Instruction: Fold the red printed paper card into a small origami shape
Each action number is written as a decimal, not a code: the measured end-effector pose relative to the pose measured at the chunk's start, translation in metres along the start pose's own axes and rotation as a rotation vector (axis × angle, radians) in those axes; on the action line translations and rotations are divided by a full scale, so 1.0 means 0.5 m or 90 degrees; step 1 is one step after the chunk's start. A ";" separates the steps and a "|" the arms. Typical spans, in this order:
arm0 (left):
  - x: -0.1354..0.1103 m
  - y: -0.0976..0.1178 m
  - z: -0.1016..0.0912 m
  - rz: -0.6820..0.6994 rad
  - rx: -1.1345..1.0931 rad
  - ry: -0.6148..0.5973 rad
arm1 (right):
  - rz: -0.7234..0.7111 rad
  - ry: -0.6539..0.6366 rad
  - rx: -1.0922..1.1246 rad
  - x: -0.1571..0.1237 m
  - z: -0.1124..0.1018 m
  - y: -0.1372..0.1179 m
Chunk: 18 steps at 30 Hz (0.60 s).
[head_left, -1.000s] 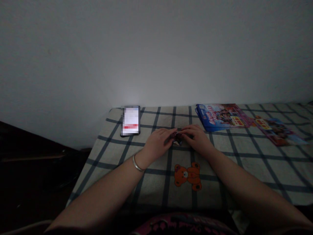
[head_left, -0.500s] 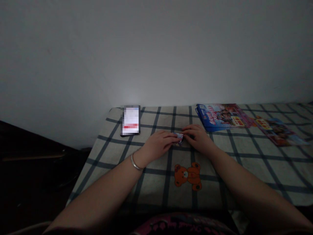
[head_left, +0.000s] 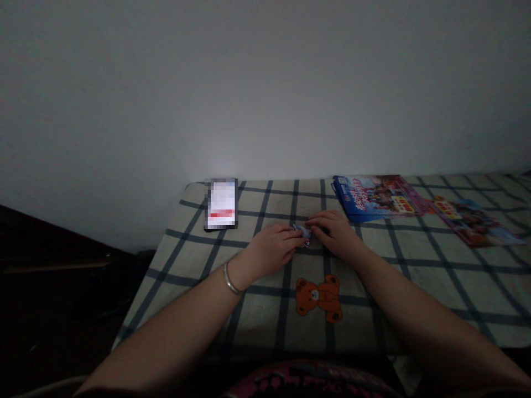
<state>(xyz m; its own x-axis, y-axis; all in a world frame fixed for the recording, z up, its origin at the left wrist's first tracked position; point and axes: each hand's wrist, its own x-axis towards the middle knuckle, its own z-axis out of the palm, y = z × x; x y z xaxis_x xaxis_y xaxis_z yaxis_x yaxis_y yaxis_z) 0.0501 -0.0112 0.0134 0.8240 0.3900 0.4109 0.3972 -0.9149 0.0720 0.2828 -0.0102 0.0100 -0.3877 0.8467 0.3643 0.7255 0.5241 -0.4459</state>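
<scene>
A small folded piece of printed paper (head_left: 306, 234), blue, white and red, lies on the checked tablecloth. Coming from the left, my left hand (head_left: 274, 249) wears a silver bangle on its wrist and presses its fingertips onto the paper. My right hand (head_left: 334, 232) has its fingers bent at the paper's right edge, thumb and forefinger close together on it. Both hands partly cover the paper, so its full shape is hidden.
A lit phone (head_left: 223, 204), its screen blurred, lies at the back left. Colourful printed magazines (head_left: 373, 199) are stacked at the back right, beside another printed sheet (head_left: 477, 221). An orange bear picture (head_left: 318, 298) is on the cloth nearer me. A pale wall (head_left: 265, 88) rises behind the table.
My left hand has shifted slightly right and nearer me, with its fingers over the paper. The paper looks smaller and turned a little. My right fingers have moved slightly left.
</scene>
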 end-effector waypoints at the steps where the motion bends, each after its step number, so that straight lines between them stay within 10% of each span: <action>1: -0.001 0.000 0.000 -0.001 -0.007 -0.001 | -0.001 -0.006 -0.003 -0.001 -0.001 -0.001; 18: -0.002 0.010 0.000 -0.084 -0.034 -0.025 | -0.001 -0.050 -0.096 -0.010 0.003 -0.022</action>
<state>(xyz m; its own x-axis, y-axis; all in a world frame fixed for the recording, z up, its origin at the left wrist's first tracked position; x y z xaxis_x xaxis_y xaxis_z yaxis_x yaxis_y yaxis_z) 0.0511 -0.0161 0.0133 0.7818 0.5095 0.3594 0.4812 -0.8596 0.1717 0.2759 -0.0201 0.0117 -0.4286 0.8534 0.2968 0.7993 0.5113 -0.3159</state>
